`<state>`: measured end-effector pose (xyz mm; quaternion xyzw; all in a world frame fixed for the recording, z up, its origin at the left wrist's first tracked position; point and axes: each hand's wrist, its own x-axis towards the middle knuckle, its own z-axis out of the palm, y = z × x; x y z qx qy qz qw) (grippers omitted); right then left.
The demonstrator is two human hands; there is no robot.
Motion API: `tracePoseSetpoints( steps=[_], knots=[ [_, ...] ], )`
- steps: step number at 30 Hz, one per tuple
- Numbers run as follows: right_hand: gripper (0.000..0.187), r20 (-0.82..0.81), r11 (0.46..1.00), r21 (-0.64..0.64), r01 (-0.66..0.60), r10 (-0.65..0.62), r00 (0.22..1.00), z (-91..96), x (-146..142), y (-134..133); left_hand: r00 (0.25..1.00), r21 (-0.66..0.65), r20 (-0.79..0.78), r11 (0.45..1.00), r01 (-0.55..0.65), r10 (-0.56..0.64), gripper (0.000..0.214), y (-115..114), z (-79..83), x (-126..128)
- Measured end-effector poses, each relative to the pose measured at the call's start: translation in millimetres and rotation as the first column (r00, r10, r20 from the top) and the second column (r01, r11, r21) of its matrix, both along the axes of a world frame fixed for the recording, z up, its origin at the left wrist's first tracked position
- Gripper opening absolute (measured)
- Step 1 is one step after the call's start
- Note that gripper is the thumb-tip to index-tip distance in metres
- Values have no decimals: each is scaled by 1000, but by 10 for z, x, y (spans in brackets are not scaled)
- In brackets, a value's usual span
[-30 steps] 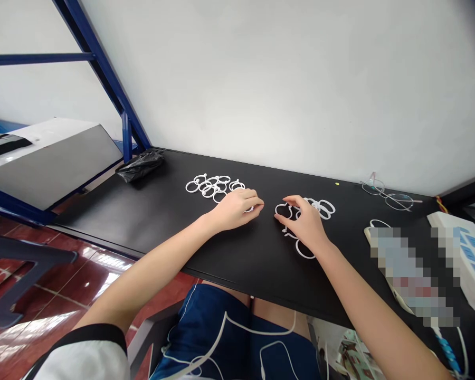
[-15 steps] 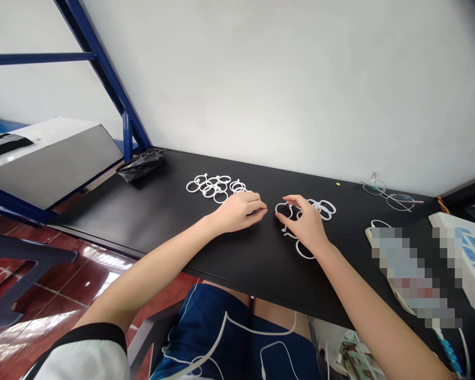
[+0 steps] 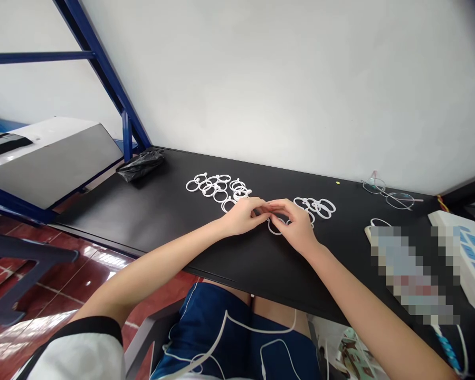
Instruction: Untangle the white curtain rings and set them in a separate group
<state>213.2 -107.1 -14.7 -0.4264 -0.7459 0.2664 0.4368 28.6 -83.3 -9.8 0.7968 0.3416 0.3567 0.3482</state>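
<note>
My left hand (image 3: 245, 215) and my right hand (image 3: 295, 224) meet fingertip to fingertip above the black tabletop. A thin white curtain ring (image 3: 277, 233) hangs below the pinched fingertips, its upper part hidden by them. Both hands are closed at that ring. Left of my left hand lies a loose pile of white curtain rings (image 3: 220, 196), several of them overlapping and showing small eyelets. Beyond my right hand is a smaller group of white curtain rings (image 3: 325, 207), partly covered by the fingers.
The black table (image 3: 174, 221) runs along a pale wall. A crumpled black plastic bag (image 3: 141, 164) lies at its left end. On the right are eyeglasses (image 3: 399, 200), a blurred phone (image 3: 411, 279) with a cable, and a white power strip (image 3: 471, 264). A blue metal frame (image 3: 106, 68) stands left.
My right hand has moved left with a ring, and my left hand slightly right, so their fingertips now meet. The rings that lay below my right hand no longer show there.
</note>
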Motion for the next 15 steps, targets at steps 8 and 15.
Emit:
tracePoseSetpoints(
  steps=[8,15],
  knots=[
    [26,261,999,39,19,-28,965,98,87,13,994,111,-104,994,-8,19,21,46,44,-83],
    [22,378,999,-12,-45,46,925,82,87,5,993,179,-77,981,-72,87,19,51,72,-78]
  ],
)
